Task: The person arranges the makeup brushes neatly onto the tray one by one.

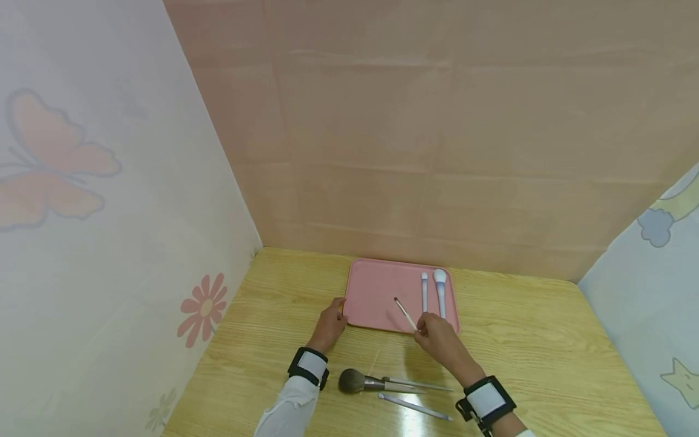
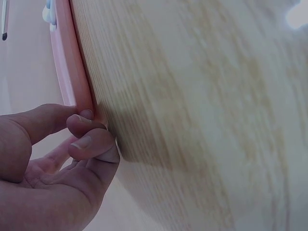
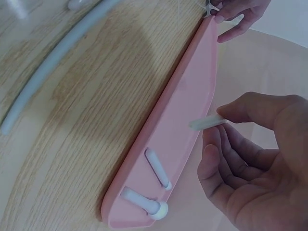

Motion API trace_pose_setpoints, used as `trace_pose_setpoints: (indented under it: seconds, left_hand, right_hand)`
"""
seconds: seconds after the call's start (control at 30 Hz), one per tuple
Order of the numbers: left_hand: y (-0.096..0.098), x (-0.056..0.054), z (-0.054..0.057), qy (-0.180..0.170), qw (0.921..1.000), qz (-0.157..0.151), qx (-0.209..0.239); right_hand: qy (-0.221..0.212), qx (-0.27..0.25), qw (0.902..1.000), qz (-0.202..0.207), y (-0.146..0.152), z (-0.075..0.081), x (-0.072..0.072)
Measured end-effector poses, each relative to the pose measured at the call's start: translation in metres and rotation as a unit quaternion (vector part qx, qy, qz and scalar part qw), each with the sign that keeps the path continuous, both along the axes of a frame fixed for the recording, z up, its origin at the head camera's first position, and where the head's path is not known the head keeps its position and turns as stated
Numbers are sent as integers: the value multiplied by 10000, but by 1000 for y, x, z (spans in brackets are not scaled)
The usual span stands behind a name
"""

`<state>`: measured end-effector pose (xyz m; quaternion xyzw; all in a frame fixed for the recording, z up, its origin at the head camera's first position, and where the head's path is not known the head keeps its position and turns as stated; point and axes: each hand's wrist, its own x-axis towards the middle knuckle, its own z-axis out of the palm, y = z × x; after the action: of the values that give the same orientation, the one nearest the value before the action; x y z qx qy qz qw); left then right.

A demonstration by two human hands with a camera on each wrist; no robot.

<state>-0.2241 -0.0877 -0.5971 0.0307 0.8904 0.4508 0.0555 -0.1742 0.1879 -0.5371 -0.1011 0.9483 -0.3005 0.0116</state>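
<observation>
- Pinching slim brush [image 1: 406, 314] in right hand [image 1: 441, 341], tip far-left over pink tray [image 1: 371, 291].
- Left of white brushes [image 1: 440, 292] (skewed to their axes).
- Gripping tray's left rim with left hand [image 1: 329, 326].

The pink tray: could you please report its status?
Left hand holding pink tray by near-left corner. Right hand pinching slim brush above it. Two brushes inside, right end; no obstruction visible.

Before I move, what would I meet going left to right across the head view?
Butterfly print → flower print → left hand → held dark-tipped brush → slim white-headed brush → broad white-headed brush → right wristband → star print.
</observation>
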Motion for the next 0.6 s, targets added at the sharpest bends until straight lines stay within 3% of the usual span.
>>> trace_pose_setpoints:
  seconds: [0.6]
  left_hand:
    - [-2,0,2,-95,9999,-14,60]
  right_hand:
    - [86,71,9999,-123,-3,5,-7]
